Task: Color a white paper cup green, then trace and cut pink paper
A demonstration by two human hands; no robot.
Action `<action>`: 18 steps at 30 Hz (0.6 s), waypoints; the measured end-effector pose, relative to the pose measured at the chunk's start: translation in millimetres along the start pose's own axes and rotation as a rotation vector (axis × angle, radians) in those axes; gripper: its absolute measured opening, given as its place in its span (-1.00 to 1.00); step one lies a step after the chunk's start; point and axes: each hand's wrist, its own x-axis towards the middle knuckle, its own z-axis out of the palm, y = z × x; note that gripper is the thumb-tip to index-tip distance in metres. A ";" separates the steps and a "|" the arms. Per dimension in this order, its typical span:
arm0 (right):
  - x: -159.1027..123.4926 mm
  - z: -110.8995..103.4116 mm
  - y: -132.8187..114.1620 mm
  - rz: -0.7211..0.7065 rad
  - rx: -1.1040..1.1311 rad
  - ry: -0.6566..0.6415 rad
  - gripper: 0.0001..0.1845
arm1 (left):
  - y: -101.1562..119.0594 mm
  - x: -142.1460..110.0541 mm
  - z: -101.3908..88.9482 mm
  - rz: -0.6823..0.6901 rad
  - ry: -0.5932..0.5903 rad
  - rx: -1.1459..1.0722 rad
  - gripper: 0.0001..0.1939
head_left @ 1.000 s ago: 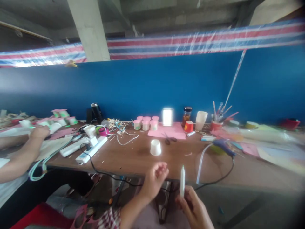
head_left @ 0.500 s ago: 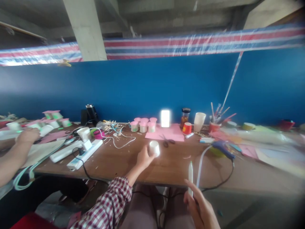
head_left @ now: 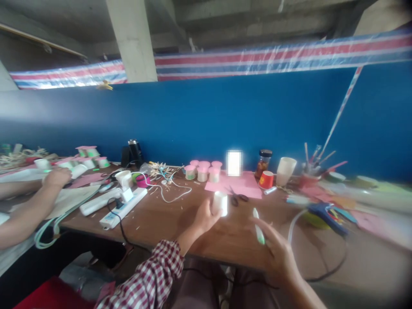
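Pink paper sheet (head_left: 249, 184) on brown desk (head_left: 174, 219), w/ all places given rel. to the sheet. Far L of sheet: another person's hand (head_left: 58, 177) near a 2nd group of pink-topped cups (head_left: 92, 151), some w/ green on their sides. L of sheet, closer in: white power strip (head_left: 124, 208) w/ plug & cable. Just beside sheet's L edge: cluster of white cups w/ flat pink tops (head_left: 202, 173), upright, close together, greenish marks on a few; these look complete. In front of sheet, toward its L side: L hand (head_left: 206, 216), fingers clamped round the side of a plain white cup (head_left: 220, 203). Cup approx. upright, mouth up, pale & overexposed; no pink top & no green marking visible, so it appears unfinished, w/ colouring & top both lacking on the visible side. Contact btwn cup base & desk: can't tell. At sheet's front edge: dark scissors (head_left: 238, 198), partly on it. In front of sheet, toward its R side: slim whitish pen (head_left: 258, 227) w/ green lower end, slanted, apart from the cup; R hand (head_left: 277, 242) closed on it, index finger across the barrel, other fingertips unclear due to blur. At sheet's R edge: red cup (head_left: 266, 180). Farther R of sheet: blue glue gun (head_left: 328, 216), blurred, w/ cord.
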 end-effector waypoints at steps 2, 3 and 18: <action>15.6 -0.1 5.0 0.008 -0.006 0.000 -0.55 | -2.3 5.2 -0.9 -0.009 0.004 -0.030 -0.45; 24.0 1.0 7.0 0.017 0.000 0.018 -0.57 | -3.4 8.2 -0.8 -0.025 0.001 -0.065 -0.45; 121.0 79.0 58.7 0.680 0.853 0.636 -0.65 | -5.3 73.7 38.1 -0.260 -0.038 -0.558 -0.53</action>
